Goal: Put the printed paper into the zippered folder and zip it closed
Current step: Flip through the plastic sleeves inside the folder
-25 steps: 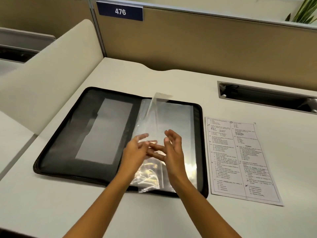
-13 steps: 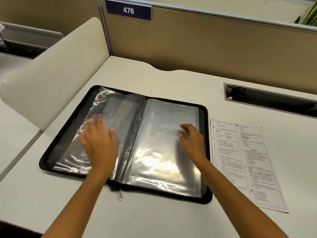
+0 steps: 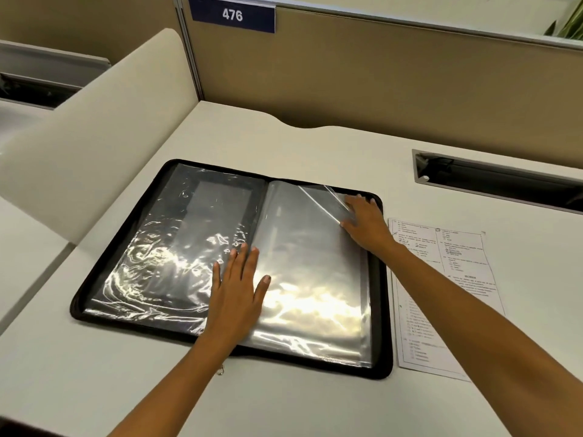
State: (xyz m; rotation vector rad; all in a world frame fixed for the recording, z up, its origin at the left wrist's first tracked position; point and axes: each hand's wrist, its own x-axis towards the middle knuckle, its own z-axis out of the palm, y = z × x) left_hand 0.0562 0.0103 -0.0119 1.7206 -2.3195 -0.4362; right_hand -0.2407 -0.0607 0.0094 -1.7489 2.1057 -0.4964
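A black zippered folder lies open and flat on the white desk, with clear plastic sleeves spread over both halves. My left hand presses flat on the sleeves near the spine, fingers apart. My right hand is at the upper right corner of the right-hand stack and lifts the corner of the top sleeve, which curls up. The printed paper lies flat on the desk just right of the folder, partly under my right forearm. The zipper pull pokes out at the folder's near edge.
A beige partition with a blue "476" plate closes off the back. A curved white divider stands to the left. A cable slot is cut into the desk at the back right.
A sleeve was turned over onto the left half. My left hand slid from that half to the spine, and my right hand moved up to the top right corner and raised a sleeve corner.
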